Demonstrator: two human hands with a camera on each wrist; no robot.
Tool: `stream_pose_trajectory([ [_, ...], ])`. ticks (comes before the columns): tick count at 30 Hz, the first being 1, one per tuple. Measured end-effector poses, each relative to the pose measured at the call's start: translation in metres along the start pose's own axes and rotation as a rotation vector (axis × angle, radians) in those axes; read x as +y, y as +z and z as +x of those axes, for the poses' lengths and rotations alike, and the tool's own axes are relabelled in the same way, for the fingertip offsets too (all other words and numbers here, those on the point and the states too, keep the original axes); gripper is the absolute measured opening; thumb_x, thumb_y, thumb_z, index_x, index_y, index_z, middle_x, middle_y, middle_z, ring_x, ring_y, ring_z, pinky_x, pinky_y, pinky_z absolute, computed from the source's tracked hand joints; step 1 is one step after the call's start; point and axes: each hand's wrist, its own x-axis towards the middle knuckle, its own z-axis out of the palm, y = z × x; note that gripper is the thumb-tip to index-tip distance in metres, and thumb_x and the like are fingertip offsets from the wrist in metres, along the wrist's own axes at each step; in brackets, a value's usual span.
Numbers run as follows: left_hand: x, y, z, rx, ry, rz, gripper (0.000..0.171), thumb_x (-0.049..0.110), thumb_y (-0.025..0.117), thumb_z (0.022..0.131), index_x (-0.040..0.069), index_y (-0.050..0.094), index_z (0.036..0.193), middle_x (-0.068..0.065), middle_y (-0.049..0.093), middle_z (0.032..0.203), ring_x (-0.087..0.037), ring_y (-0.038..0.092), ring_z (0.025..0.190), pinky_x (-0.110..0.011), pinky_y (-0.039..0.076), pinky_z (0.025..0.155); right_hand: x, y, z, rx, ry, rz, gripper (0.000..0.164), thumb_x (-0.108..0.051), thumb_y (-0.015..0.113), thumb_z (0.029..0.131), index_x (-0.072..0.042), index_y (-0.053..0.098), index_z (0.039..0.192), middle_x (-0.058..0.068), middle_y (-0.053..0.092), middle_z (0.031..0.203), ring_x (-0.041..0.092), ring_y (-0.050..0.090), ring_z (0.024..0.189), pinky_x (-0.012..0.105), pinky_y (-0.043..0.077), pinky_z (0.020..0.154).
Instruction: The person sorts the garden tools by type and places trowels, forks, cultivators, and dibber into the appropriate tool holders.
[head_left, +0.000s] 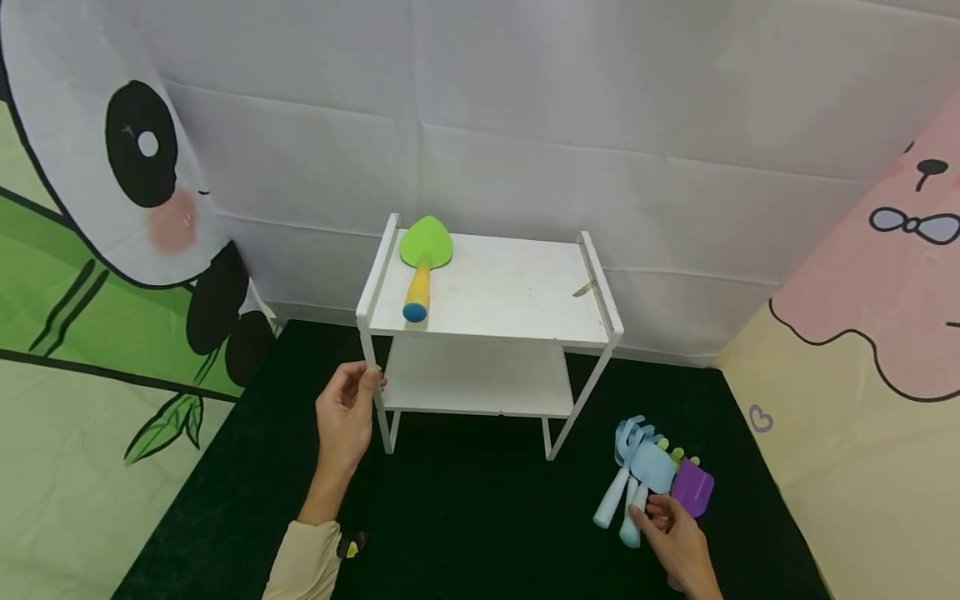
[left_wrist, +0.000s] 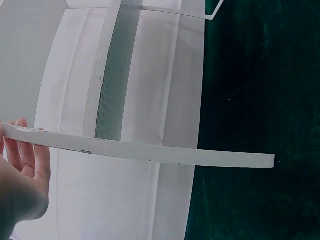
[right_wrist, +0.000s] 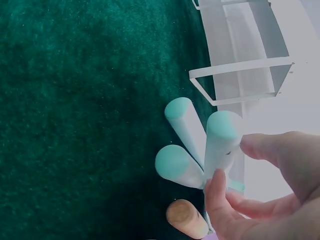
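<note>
Nearest to us, and low on the right, the right hand (head_left: 675,537) has thumb and fingertips pinching a smooth white handle with a mint-green end (right_wrist: 222,127). That handle's butt points back toward the person, its long axis running away and upward; which head it joins is hard to tell. Two similar pale handles fan out beside it, and just past them come a light-blue plastic-looking rake (head_left: 627,442), a rounded light-blue scoop (head_left: 654,468) and a square purple blade (head_left: 693,488), with light-green rounded knobs (head_left: 678,455) peeking out behind. All the heads face away, toward the far side, over the dark green velvety cloth (head_left: 465,533).

Farther up on the left, the left hand (head_left: 345,417) has its fingers curled round the front leg of a white two-tier shelf (head_left: 487,329). And there on its top board, at the left end, lies a toy shovel with a green leaf-shaped blade and yellow handle (head_left: 423,271), blade to the back, blue butt to the front, long axis front to back.

So where do we stand? Early on, I'd judge: one tool up on the board, the bunch down on the cloth, not yet parted, a single handle pinched. Behind it all hangs a pale creased backdrop (head_left: 510,108).
</note>
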Motion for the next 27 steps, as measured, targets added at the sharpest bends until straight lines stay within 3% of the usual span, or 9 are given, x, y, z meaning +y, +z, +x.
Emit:
stream_pose_trajectory([
  [6,0.025,0.003,-0.004,-0.016,0.008,0.003,0.016,-0.001,0.056,0.104,-0.016,0.059,0.110,-0.028,0.062,0.100,-0.015,0.068,0.089,-0.015,0.053,0.087,0.005,0.002,0.001,-0.032,0.054,0.108,0.067,-0.039,0.070,0.097,0.011,0.047,0.136,0.025,0.062,0.119,0.025,0.068,0.096,0.040,0.060,0.080],
  [14,-0.009,-0.001,0.001,0.006,0.006,-0.005,0.014,0.000,0.058,0.103,-0.010,0.063,0.112,-0.018,0.065,0.100,-0.010,0.068,0.089,-0.015,0.053,0.087,0.009,-0.001,0.003,-0.069,0.098,0.220,0.064,-0.029,0.069,0.099,0.014,0.044,0.140,0.033,0.057,0.129,0.027,0.068,0.100,0.040,0.061,0.082],
  [24,0.020,0.002,-0.003,-0.004,0.017,0.006,0.016,-0.002,0.056,0.104,-0.016,0.059,0.111,-0.030,0.062,0.101,-0.012,0.068,0.088,-0.013,0.052,0.087,0.016,-0.015,0.005,-0.173,0.207,0.391,0.078,-0.039,0.064,0.102,0.014,0.033,0.150,0.036,0.043,0.144,0.033,0.062,0.115,0.043,0.058,0.093],
  [27,0.013,0.001,-0.002,-0.003,0.014,0.001,0.015,-0.002,0.056,0.104,-0.014,0.060,0.112,-0.029,0.063,0.101,-0.012,0.068,0.089,-0.013,0.052,0.087,0.015,-0.016,0.004,-0.184,0.219,0.419,0.076,-0.037,0.064,0.103,0.014,0.033,0.150,0.034,0.047,0.142,0.029,0.063,0.113,0.042,0.057,0.094],
])
